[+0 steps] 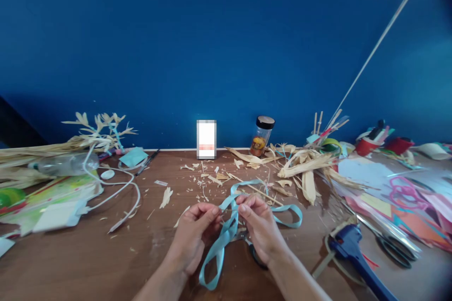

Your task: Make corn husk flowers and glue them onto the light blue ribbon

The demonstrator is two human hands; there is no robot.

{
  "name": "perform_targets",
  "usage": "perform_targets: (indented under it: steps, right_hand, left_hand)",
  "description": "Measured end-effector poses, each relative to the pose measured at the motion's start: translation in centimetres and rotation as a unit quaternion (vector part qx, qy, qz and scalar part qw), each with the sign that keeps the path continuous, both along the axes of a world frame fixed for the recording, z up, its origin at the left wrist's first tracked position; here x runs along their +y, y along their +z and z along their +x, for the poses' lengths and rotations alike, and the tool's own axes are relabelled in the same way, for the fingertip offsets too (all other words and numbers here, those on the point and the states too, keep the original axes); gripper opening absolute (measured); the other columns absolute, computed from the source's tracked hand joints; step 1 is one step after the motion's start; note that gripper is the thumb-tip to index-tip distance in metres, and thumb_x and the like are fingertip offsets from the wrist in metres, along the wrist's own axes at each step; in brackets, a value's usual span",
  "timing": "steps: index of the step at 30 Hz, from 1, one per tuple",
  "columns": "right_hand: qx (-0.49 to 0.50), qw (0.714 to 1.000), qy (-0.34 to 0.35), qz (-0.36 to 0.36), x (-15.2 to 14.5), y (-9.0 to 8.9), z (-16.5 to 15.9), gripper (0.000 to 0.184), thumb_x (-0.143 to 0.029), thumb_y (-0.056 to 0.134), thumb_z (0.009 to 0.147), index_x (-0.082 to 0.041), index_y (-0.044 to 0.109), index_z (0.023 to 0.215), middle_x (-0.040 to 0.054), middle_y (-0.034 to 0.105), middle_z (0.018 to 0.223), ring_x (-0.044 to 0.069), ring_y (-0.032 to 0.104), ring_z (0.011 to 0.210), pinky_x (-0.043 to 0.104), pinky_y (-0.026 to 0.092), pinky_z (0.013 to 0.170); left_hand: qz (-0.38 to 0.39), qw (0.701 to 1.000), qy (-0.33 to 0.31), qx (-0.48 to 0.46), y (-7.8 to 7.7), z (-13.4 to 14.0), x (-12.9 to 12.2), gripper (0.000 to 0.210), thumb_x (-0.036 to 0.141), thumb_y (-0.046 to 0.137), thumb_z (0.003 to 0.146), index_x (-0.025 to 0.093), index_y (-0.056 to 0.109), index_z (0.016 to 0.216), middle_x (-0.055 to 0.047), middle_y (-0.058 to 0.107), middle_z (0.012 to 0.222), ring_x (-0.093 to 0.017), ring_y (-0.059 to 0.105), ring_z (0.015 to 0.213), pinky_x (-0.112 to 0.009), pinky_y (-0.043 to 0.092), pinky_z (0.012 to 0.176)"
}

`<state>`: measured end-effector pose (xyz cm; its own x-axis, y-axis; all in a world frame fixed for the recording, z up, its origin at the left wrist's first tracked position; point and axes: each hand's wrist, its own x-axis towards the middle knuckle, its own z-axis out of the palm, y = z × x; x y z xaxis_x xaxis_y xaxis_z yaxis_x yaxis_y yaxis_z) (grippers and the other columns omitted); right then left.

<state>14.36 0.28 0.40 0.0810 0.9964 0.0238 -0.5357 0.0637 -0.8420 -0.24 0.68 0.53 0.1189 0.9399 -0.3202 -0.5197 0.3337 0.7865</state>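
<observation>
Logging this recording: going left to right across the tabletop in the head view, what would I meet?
Green rounded object → clear plastic bottle → white disc → light blue flat piece → left hand → light blue ribbon where it runs between the hands → right hand → blue glue gun.

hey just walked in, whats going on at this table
A person's left hand and right hand are pinching a light blue ribbon between them. One loop extends toward the person, another out past the right hand. Scissors show partly beneath the right hand. Pale dry scraps litter the brown table, and a blue glue gun lies off to the right.
</observation>
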Motion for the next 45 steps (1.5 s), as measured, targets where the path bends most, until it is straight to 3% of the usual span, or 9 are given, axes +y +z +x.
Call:
perform_targets:
  steps: [6,13,16,19,26,30,38,41,45]
  right_hand:
    - [-0.041,0.999,-0.011,0.005,0.15,-0.3,-0.14,0.019,-0.019,0.072,0.063,-0.018,0.054,0.057,0.0,0.057,0.073,0.013,0.05,0.069,0.024,0.039,0.065]
    - [-0.063,0.998,-0.014,0.015,0.18,-0.49,-0.24,0.021,-0.02,0.071,0.065,-0.018,0.051,0.058,-0.0011,0.056,0.067,0.012,0.05,0.066,0.023,0.038,0.062]
    - [-0.049,0.999,-0.011,0.002,0.11,-0.56,-0.23,0.023,-0.021,0.07,0.066,-0.018,0.049,0.059,-0.0018,0.056,0.067,0.01,0.047,0.06,0.021,0.037,0.057]
    - [-0.041,0.999,-0.004,-0.017,0.13,-0.68,-0.15,0.024,-0.023,0.07,0.067,-0.018,0.048,0.059,-0.0036,0.054,0.061,0.008,0.043,0.053,0.019,0.034,0.052]
    - [-0.056,0.997,-0.021,-0.052,0.29,-0.81,0.07,0.022,-0.027,0.072,0.064,-0.017,0.052,0.063,-0.0047,0.053,0.055,0.007,0.042,0.049,0.02,0.032,0.048]
    - [-0.059,0.997,-0.034,-0.036,0.33,-0.6,0.18,0.021,-0.026,0.071,0.065,-0.018,0.052,0.062,-0.0049,0.054,0.056,0.007,0.043,0.05,0.02,0.034,0.049]
    - [-0.123,0.991,-0.047,0.024,0.27,-0.14,0.39,0.013,-0.021,0.07,0.066,-0.018,0.057,0.064,-0.0031,0.058,0.063,0.01,0.05,0.06,0.024,0.039,0.061]
    - [-0.109,0.993,-0.031,0.033,0.25,0.02,0.51,0.013,-0.019,0.069,0.066,-0.018,0.057,0.063,-0.0028,0.059,0.063,0.011,0.051,0.063,0.025,0.039,0.063]
    - [-0.063,0.998,-0.015,0.015,0.27,-0.07,0.61,0.016,-0.019,0.069,0.066,-0.018,0.054,0.062,-0.0032,0.058,0.064,0.009,0.048,0.058,0.022,0.036,0.056]
  left_hand:
    - [0.02,0.999,0.044,0.007,0.25,-0.06,0.18,0.043,0.017,0.073,0.06,0.017,0.052,0.097,0.002,0.064,0.066,-0.008,0.06,0.059,-0.018,0.049,0.06]
    - [0.03,0.998,0.054,0.006,0.21,0.01,0.34,0.051,0.015,0.072,0.062,0.018,0.051,0.109,0.0,0.065,0.074,-0.009,0.062,0.064,-0.018,0.051,0.062]
    - [0.022,0.998,0.052,-0.011,0.5,-0.01,0.19,0.046,0.011,0.069,0.064,0.019,0.053,0.107,0.0,0.063,0.077,-0.008,0.061,0.061,-0.015,0.05,0.053]
    - [0.014,0.997,0.025,-0.065,0.7,-0.02,-0.08,0.04,0.008,0.065,0.068,0.021,0.055,0.104,0.0,0.062,0.079,-0.007,0.06,0.06,-0.012,0.048,0.046]
    - [0.009,0.988,-0.043,-0.146,0.57,-0.1,-0.41,0.019,0.009,0.059,0.074,0.016,0.056,0.091,0.0,0.06,0.073,-0.007,0.06,0.066,-0.018,0.052,0.064]
    - [-0.009,0.991,-0.087,-0.099,0.31,-0.17,-0.12,0.014,0.012,0.061,0.074,0.014,0.057,0.087,0.0,0.059,0.065,-0.006,0.059,0.056,-0.017,0.052,0.058]
    - [-0.02,0.988,-0.153,0.004,0.26,-0.04,-0.21,0.038,0.008,0.07,0.062,0.014,0.061,0.098,-0.005,0.065,0.081,-0.009,0.061,0.063,-0.021,0.052,0.064]
    - [-0.025,0.973,-0.225,0.053,0.31,-0.11,-0.5,0.027,0.015,0.071,0.062,0.011,0.066,0.089,-0.006,0.065,0.08,-0.008,0.06,0.062,-0.02,0.051,0.064]
    - [-0.02,0.964,-0.245,0.098,0.25,-0.2,-0.51,0.016,0.024,0.07,0.064,0.011,0.066,0.072,-0.005,0.066,0.07,-0.006,0.056,0.053,-0.018,0.047,0.054]
